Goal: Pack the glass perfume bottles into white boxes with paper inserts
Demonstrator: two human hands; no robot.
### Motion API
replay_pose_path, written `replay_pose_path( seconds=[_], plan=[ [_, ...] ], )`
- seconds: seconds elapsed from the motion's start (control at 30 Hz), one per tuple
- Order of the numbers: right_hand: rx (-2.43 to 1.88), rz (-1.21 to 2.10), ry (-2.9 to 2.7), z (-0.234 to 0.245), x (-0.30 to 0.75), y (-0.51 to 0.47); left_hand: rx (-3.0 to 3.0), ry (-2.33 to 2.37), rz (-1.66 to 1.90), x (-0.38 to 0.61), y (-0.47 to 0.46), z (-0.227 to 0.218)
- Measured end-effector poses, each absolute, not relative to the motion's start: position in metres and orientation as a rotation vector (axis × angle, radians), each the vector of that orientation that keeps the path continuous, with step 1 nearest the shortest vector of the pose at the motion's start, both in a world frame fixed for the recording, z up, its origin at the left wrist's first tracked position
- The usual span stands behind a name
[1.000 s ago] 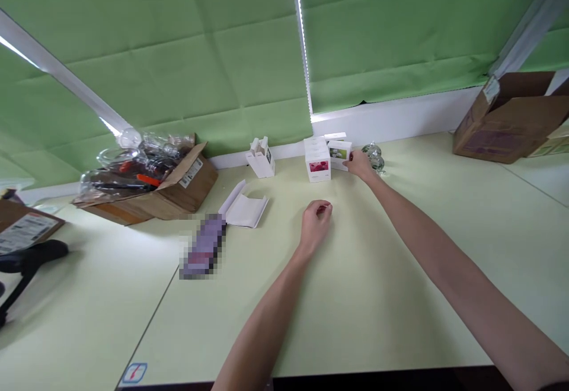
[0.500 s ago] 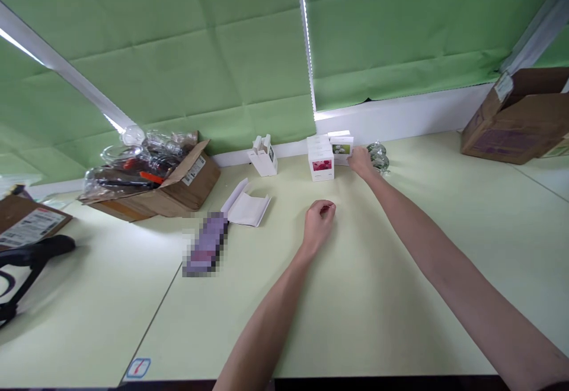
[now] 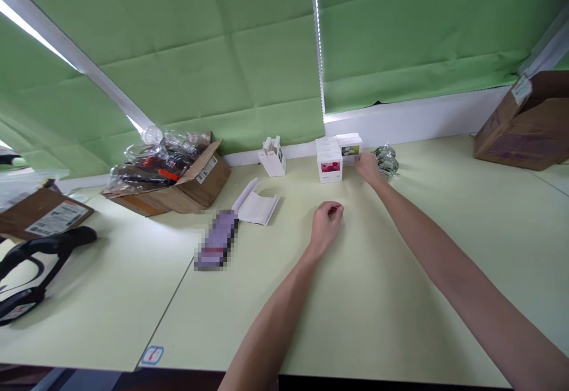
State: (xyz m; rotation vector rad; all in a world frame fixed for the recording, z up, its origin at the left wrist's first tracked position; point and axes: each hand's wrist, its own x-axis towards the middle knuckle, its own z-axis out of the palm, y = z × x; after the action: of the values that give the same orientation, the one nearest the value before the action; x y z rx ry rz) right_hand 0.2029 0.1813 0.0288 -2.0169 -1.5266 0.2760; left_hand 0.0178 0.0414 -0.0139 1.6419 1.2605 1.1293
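Observation:
My right hand (image 3: 367, 167) reaches to the back of the table, its fingers closed at the right edge of a small white box (image 3: 350, 149) with a green picture. That box stands beside a row of matching white boxes (image 3: 329, 172), the front one bearing a pink flower picture. Just right of my right hand lie clear-wrapped greenish items (image 3: 387, 160), too small to name. My left hand (image 3: 326, 225) rests on the table in front of the boxes, curled with thumb and fingertips together; nothing shows in it.
Left of the boxes stand an opened white carton (image 3: 272, 159), an unfolded white box (image 3: 258, 207) and a pixelated purple item (image 3: 217, 240). A cardboard box (image 3: 200, 186) full of bagged goods is at the back left. Another cardboard box (image 3: 520, 127) stands far right; a black frame-like object (image 3: 53, 255) lies left.
The green-picture box, tilted under my right hand before, now sits square beside the row of boxes. My left hand keeps its curled pose. The view has shifted slightly left.

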Motion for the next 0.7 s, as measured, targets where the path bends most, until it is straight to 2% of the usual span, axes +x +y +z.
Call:
replay_pose_path(
  seconds=[0.23,0.43,0.57,0.7],
  plan=[
    [-1.780,0.313,-1.604,0.027,0.203,0.113,1.630,1.245,1.192,0.022,0.043,-0.015],
    [-1.531,0.630,-1.829,-0.010,0.192,0.028,1.754,1.306,1.335,0.003,0.064,-0.008],
    [-1.476,0.668,-1.883,-0.020,0.186,0.021,1.820,1.560,1.376,-0.026,0.098,0.011],
    [-1.503,0.636,-1.886,-0.019,0.185,0.031,1.987,1.871,1.140,-0.053,0.145,0.042]
  ],
)
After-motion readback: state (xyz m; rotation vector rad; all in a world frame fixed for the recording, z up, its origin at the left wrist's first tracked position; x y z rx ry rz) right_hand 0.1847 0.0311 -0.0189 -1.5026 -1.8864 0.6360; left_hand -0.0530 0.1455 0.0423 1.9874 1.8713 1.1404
